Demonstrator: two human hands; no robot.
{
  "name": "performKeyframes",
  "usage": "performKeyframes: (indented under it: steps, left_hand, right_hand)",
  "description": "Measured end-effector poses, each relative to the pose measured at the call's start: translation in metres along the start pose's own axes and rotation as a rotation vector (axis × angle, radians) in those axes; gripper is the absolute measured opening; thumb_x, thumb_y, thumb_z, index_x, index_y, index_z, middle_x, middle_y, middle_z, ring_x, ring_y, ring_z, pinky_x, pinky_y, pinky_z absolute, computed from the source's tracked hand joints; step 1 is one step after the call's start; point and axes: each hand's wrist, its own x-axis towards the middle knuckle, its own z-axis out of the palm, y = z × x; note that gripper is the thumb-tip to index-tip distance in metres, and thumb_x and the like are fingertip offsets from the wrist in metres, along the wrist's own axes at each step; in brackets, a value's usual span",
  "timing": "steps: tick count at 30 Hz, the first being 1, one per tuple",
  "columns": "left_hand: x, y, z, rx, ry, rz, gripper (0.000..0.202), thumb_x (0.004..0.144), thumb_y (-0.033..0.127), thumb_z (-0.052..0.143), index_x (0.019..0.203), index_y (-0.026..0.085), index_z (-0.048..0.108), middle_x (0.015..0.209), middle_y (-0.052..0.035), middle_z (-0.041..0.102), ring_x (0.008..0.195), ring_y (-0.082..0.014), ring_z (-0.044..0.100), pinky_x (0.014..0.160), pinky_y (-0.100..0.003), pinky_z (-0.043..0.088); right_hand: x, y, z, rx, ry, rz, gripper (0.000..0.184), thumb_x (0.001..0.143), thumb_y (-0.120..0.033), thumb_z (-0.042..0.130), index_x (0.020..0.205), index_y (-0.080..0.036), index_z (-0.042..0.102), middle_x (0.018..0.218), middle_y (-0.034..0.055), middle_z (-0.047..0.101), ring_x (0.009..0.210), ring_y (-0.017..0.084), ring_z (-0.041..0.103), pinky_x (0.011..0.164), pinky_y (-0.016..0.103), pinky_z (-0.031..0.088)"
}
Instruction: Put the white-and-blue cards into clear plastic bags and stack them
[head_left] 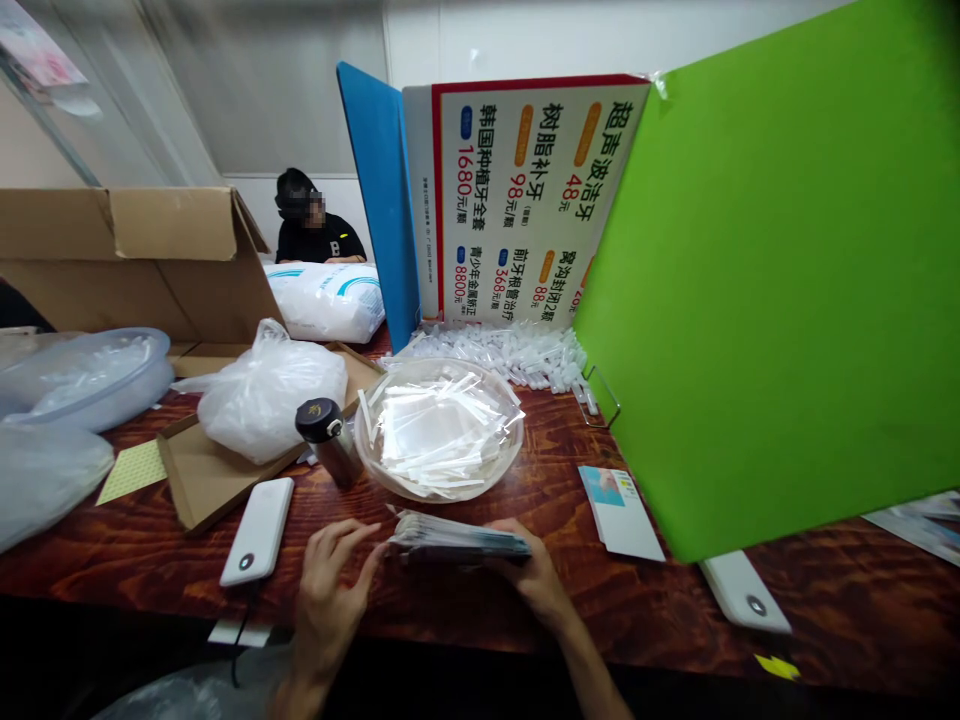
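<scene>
Both my hands are on a stack of thin cards or packets (457, 538) lying at the near edge of the wooden table (540, 490). My left hand (330, 585) touches the stack's left end with curled, parted fingers. My right hand (534, 570) grips the right end from underneath. Just behind the stack stands a clear round bowl (439, 430) full of small clear plastic sleeves. A dark steel flask (330, 440) lies tilted against the bowl's left side.
A white power bank (259, 530) lies left of my hands, a small card stack (619, 510) to the right. A green divider (772, 280), a printed sign (525, 200), a heap of clear tubes (510, 350), open cardboard boxes (135, 260), plastic bags (262, 395) and a seated person (315, 230) surround the area.
</scene>
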Motion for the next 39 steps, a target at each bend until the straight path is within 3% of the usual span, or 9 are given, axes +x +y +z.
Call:
performKeyframes:
  steps: [2,4,12,17,21,24,32,34,39]
  left_hand:
    - [0.016,0.003,-0.007,-0.037,-0.209,0.049,0.015,0.091,0.039,0.066,0.096,0.028,0.074,0.095,-0.0038,0.073,0.095,-0.0244,0.065,0.090,-0.039,0.048]
    - [0.024,0.003,-0.009,-0.080,-0.348,0.012,0.016,0.092,0.039,0.064,0.090,0.027,0.074,0.091,-0.0030,0.075,0.091,-0.0233,0.067,0.086,-0.037,0.048]
    - [0.033,0.005,-0.014,-0.322,-0.494,-0.309,0.023,0.092,0.047,0.059,0.095,0.027,0.071,0.100,-0.0022,0.078,0.098,-0.0237,0.071,0.086,-0.031,0.055]
    - [0.038,0.009,-0.019,-0.414,-0.285,-0.370,0.023,0.089,0.047,0.062,0.098,0.027,0.068,0.117,-0.0031,0.076,0.113,-0.0243,0.068,0.096,-0.032,0.053]
    - [0.035,0.000,-0.018,-0.454,-0.087,-0.483,0.029,0.083,0.051,0.069,0.095,0.025,0.067,0.094,-0.0023,0.078,0.091,-0.0232,0.073,0.080,-0.029,0.058]
    - [0.032,-0.012,-0.016,-0.475,0.043,-0.562,0.036,0.076,0.056,0.074,0.090,0.023,0.067,0.084,-0.0012,0.074,0.083,-0.0217,0.071,0.077,-0.028,0.056]
    - [0.014,-0.031,-0.002,-0.509,0.136,-0.677,0.046,0.074,0.064,0.072,0.083,0.019,0.067,0.074,-0.0013,0.070,0.067,-0.0187,0.064,0.061,-0.026,0.051]
    - [0.009,-0.032,-0.002,-0.500,0.205,-0.698,0.047,0.073,0.065,0.072,0.084,0.019,0.068,0.076,-0.0018,0.071,0.068,-0.0195,0.065,0.063,-0.028,0.052]
    - [0.007,-0.041,-0.011,-0.403,0.355,-0.693,0.047,0.073,0.064,0.072,0.089,0.020,0.069,0.087,-0.0027,0.072,0.087,-0.0231,0.066,0.087,-0.035,0.050]
  right_hand:
    - [0.000,0.001,0.000,0.004,0.000,-0.004,0.028,0.080,-0.036,0.079,0.102,-0.022,0.069,0.095,0.0021,0.072,0.088,0.021,0.066,0.082,0.030,0.050]
    - [0.000,0.002,0.000,0.010,-0.001,-0.009,0.027,0.080,-0.035,0.078,0.102,-0.022,0.069,0.094,0.0013,0.071,0.088,0.021,0.066,0.082,0.029,0.050]
    - [0.000,0.006,0.002,0.006,0.012,-0.016,0.028,0.078,-0.031,0.080,0.102,-0.023,0.068,0.092,0.0004,0.070,0.085,0.020,0.065,0.078,0.028,0.050]
    - [0.004,0.007,0.000,0.006,0.001,-0.014,0.027,0.078,-0.030,0.079,0.101,-0.022,0.067,0.091,0.0006,0.070,0.084,0.020,0.065,0.077,0.028,0.050]
    - [0.004,0.007,-0.001,0.007,-0.002,-0.014,0.027,0.079,-0.031,0.079,0.100,-0.021,0.067,0.091,0.0010,0.070,0.085,0.020,0.065,0.078,0.028,0.050]
    - [0.003,0.006,0.000,0.008,-0.001,-0.011,0.028,0.078,-0.031,0.079,0.102,-0.021,0.067,0.093,0.0016,0.071,0.086,0.021,0.065,0.080,0.029,0.050]
    - [0.003,0.005,0.002,0.026,0.027,0.005,0.032,0.076,-0.036,0.081,0.100,-0.021,0.066,0.089,0.0002,0.069,0.084,0.020,0.064,0.078,0.029,0.049]
    - [0.003,0.004,0.002,0.029,0.027,0.011,0.033,0.077,-0.038,0.080,0.101,-0.021,0.065,0.090,0.0001,0.069,0.085,0.020,0.064,0.078,0.029,0.049]
    - [0.002,0.002,0.002,0.008,0.026,0.006,0.026,0.078,-0.035,0.079,0.098,-0.022,0.067,0.090,-0.0004,0.069,0.085,0.019,0.063,0.079,0.027,0.048]
